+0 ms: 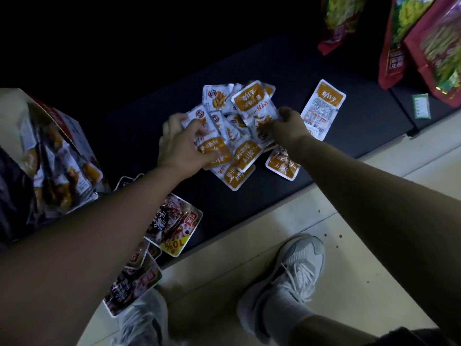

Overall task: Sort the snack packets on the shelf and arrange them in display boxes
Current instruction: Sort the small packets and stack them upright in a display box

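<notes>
a display box (74, 131) stands open at the left end of the black shelf (249, 211), filled with boxed packets (74, 168) standing on edge in a row. near the shelf's middle lies a loose pile of orange-and-white packets (239, 156), overlapping at all angles. the left hand (179, 143) sits on the pile's left side, fingers curled around a few of its packets. the right hand (289, 126) pinches a raised packet (254, 106) by its lower edge, above the heap. a lone packet (321, 108) lies printed back up just right of the hands, apart from the pile. dark meat-snack packets (174, 228) sit at the shelf's front edge under the left forearm, one overhanging. large red bags (424, 51) with green contents lean at the far right, with a small green sachet (421, 106) below them. in front of the shelf are a pale tiled floor (336, 221) and two white sneakers (287, 270).
</notes>
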{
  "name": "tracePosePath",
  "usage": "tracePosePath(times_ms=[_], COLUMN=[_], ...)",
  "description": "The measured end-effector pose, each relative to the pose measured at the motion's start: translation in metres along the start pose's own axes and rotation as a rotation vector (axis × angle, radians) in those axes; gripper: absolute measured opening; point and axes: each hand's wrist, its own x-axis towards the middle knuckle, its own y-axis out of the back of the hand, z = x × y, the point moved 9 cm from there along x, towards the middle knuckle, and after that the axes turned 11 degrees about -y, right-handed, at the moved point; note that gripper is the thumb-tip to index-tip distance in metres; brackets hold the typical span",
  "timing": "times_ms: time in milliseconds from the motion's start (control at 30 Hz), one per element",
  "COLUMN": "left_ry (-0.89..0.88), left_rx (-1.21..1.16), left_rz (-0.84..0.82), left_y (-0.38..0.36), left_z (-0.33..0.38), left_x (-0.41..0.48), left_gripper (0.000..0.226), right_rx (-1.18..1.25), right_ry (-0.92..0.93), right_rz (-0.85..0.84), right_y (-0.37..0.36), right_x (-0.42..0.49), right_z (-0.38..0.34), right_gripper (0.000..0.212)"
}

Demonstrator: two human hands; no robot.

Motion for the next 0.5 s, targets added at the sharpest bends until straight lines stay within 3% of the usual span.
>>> tracePosePath(times_ms=[67, 133, 200, 300, 433, 500], left_ry=[0.09, 0.295, 0.485, 0.573, 0.506, 0.481], left_rx=[0.084, 0.17, 0.167, 0.106, -0.071, -0.149], left_rz=[0.045, 0.032, -0.032, -0.066, -0.025, -0.028], left_y=[0.006, 0.005, -0.004, -0.018, -0.029, -0.033], left_z=[-0.003, -0.012, -0.018, -0.016, -0.003, 0.002], left_x=[-0.007, -0.018, -0.031, -0.037, -0.029, -0.026], left_gripper=[0.079, 0.106, 0.116, 0.105, 0.086, 0.082], right_rx=[-0.043, -0.076, -0.112, -0.114, -0.269, -0.3], right_ry=[-0.033, -0.052, -0.033, -0.024, -0.069, -0.077], right_rz=[-0.022, -0.055, -0.056, -0.067, -0.201, -0.206], right_y=[-0.001, -0.004, -0.003, 0.002, -0.006, -0.011], right_x=[-0.001, -0.002, -0.007, -0.014, -0.026, -0.03], right_z=[0.005, 0.007, 0.004, 0.001, 0.008, 0.011], right_gripper=[0.033, 0.038, 0.033, 0.024, 0.04, 0.038])
